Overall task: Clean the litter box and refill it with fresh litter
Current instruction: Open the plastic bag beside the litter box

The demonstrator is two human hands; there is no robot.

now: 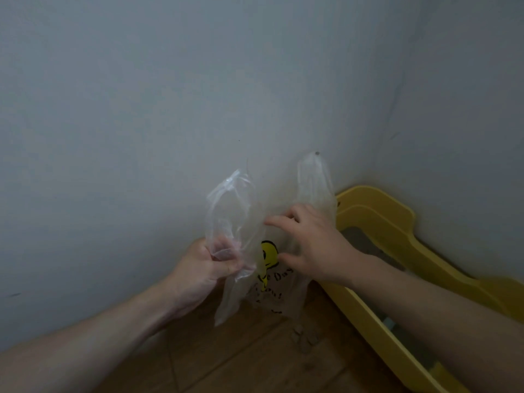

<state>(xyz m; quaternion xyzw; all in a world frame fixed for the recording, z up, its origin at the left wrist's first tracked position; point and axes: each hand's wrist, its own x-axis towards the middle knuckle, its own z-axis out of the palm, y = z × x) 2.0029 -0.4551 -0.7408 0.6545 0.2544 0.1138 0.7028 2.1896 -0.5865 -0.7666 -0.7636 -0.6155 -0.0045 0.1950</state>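
Bag [266, 282], thin crinkly clear plastic, in left hand [204, 268] grip

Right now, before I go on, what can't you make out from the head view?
Head view only.
Litter box: mostly hidden by the right forearm and cut off by the frame edge; its fill is unclear.
Plastic bag print: creased and blurred, unreadable.
Right hand fingertips: whether they touch the bag is unclear.

Two pale grey walls [141, 109] meet in a corner to the right. A small dark nail [317, 152] sticks out of the left wall near that corner, with a tiny dark speck [239, 140] further left. Below lies a brown wooden floor [226, 361], and a few pale bits [303, 337] are scattered on its boards.
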